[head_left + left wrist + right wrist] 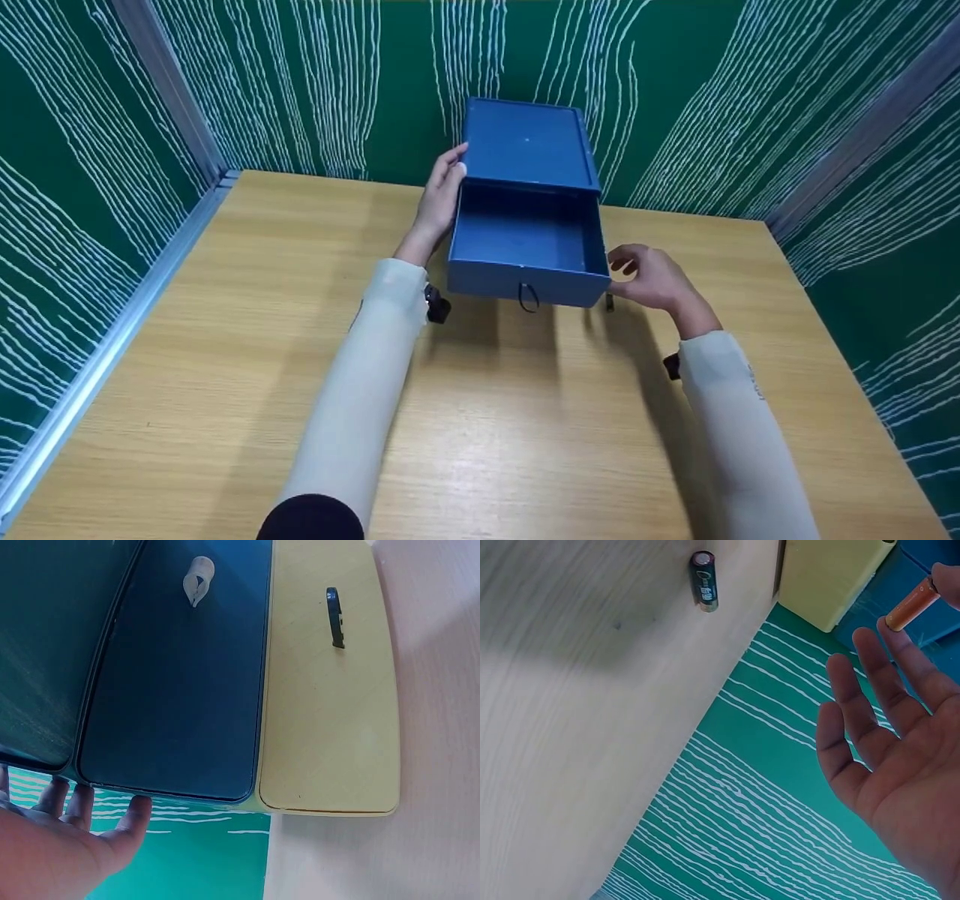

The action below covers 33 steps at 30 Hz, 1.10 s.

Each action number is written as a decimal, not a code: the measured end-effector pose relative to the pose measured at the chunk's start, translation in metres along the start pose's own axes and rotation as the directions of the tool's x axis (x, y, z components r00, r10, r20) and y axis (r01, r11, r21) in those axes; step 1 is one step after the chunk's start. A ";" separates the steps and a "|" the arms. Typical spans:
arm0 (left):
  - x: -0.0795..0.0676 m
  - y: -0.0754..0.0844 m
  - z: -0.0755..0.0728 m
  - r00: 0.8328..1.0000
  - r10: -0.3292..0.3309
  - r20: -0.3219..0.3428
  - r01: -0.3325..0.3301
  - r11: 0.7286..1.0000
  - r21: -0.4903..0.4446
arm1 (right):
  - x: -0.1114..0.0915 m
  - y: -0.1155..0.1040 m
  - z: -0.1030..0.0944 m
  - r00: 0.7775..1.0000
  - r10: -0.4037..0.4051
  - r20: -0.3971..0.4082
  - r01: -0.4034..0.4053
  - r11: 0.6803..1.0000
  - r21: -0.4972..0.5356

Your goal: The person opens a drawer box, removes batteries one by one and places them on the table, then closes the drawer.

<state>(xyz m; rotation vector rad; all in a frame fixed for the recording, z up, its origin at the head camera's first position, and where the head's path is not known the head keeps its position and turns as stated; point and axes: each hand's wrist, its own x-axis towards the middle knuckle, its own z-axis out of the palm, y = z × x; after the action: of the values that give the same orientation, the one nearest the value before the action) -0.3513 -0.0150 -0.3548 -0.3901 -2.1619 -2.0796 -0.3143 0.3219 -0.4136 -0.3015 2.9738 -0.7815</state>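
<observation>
A blue drawer cabinet (529, 142) stands against the back wall, its top drawer (517, 232) pulled out and showing a bare inside. My left hand (442, 196) rests against the cabinet's left side, fingers extended along it. The left wrist view shows a shut blue drawer (176, 690) with a pale pull and a yellow drawer (330, 712) with a black loop. My right hand (651, 277) is just right of the open drawer. Between thumb and index finger it pinches an orange battery (913, 606), other fingers spread. A dark battery (704, 581) is on the table nearby.
The wooden table (480, 450) reaches back to a green wall (405, 82) with white wavy lines. Similar panels flank it, with metal frame posts at the corners. A black loop pull (529, 298) hangs on the open drawer's front.
</observation>
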 end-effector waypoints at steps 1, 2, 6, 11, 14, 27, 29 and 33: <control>0.000 0.000 0.000 1.000 -0.001 -0.001 0.001 1.000 -0.001 | 0.000 0.000 0.001 1.000 0.002 0.002 -0.002 1.000 0.000; 0.000 0.000 0.000 1.000 -0.003 -0.002 0.003 1.000 -0.002 | 0.000 0.001 0.001 1.000 0.005 0.006 -0.005 1.000 0.000; 0.000 0.000 0.000 1.000 -0.008 0.002 0.008 1.000 -0.006 | 0.000 0.003 0.004 1.000 0.026 0.012 -0.026 1.000 0.003; -0.001 0.000 -0.001 1.000 -0.005 0.001 0.005 1.000 -0.009 | 0.001 0.007 0.007 0.999 0.034 0.018 -0.035 0.999 0.014; -0.002 -0.002 -0.001 1.000 -0.004 0.002 0.004 1.000 -0.010 | 0.001 0.011 0.011 0.999 0.041 0.029 -0.041 0.999 0.018; -0.003 -0.001 0.001 1.000 -0.027 0.003 0.027 1.000 0.004 | 0.001 0.025 0.021 0.994 0.098 0.049 -0.100 0.994 0.041; -0.002 -0.001 0.001 1.000 -0.027 0.005 0.027 1.000 0.013 | 0.002 0.025 0.022 0.993 0.103 0.052 -0.105 0.994 0.043; -0.002 -0.001 0.000 1.000 -0.028 0.008 0.028 1.000 0.015 | 0.004 0.027 0.024 0.992 0.109 0.058 -0.112 0.992 0.054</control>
<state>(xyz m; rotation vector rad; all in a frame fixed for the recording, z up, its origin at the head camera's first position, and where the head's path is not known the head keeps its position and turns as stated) -0.3499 -0.0148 -0.3558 -0.3694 -2.1981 -2.0789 -0.3202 0.3330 -0.4481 -0.1508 2.8821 -0.8299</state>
